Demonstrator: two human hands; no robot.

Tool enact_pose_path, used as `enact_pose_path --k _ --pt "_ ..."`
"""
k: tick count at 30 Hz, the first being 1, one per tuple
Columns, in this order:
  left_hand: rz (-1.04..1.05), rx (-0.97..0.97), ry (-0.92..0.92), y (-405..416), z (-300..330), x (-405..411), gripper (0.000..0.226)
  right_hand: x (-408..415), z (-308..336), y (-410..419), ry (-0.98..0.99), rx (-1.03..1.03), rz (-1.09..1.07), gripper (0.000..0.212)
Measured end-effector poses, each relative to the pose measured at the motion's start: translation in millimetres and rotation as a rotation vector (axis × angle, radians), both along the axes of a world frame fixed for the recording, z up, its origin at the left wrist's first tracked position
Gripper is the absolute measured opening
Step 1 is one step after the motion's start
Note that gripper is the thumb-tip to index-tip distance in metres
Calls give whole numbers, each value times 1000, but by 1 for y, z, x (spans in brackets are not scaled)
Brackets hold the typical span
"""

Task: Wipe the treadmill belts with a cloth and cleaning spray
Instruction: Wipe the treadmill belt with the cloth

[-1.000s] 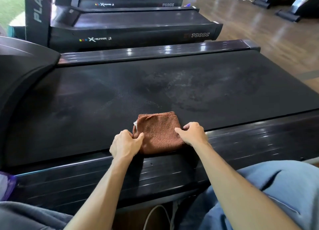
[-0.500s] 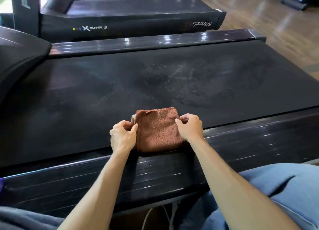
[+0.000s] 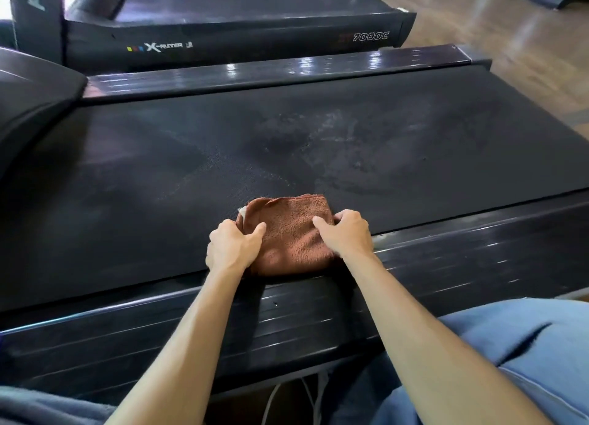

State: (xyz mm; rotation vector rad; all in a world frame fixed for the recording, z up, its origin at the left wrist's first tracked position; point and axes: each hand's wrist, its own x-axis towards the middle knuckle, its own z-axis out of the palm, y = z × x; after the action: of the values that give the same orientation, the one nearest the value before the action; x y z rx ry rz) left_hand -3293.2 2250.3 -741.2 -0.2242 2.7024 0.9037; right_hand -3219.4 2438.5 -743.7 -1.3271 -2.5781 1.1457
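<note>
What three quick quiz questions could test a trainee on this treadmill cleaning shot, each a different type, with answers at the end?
1. True or false: both hands grip the brown cloth.
2. Where does the cloth lie? A) on the far side rail B) at the belt's near edge, overlapping the near side rail C) on the floor
3. What model marking shows on the next treadmill?

Key: 1 true, left hand and right hand; 2 B; 3 7000C.
</note>
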Motion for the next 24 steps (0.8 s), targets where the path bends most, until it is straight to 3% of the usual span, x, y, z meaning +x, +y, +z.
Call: enact_pose_path --k 2,4,7,12,14,16,17,19,21,24 --pt "-2 133 -100 1 -3 -8 46 -2 -1 -1 -9 -66 37 62" --pt "6 278 -158 -1 -4 -14 31 -5 -1 1 8 -101 78 51" --pt "-30 346 -170 1 3 -24 23 -12 10 11 102 -134 89 30" --pt "-86 473 -132 37 10 -48 25 -34 33 41 199 -84 2 19" --pt "-142 402 -51 51 8 -51 41 -42 33 49 171 -16 -55 21" --pt "-176 178 88 48 2 -51 54 -47 25 50 30 240 -81 38" --pt "-181 45 184 42 -2 -50 52 -49 21 47 -14 387 -67 44" --pt "-219 -48 400 23 -14 -57 37 -56 17 35 76 555 26 47" --pt "-357 -89 561 2 -28 -75 33 -66 10 19 137 544 185 50" --pt "-594 -270 512 -27 -44 -98 55 -78 -10 -8 -58 428 264 73"
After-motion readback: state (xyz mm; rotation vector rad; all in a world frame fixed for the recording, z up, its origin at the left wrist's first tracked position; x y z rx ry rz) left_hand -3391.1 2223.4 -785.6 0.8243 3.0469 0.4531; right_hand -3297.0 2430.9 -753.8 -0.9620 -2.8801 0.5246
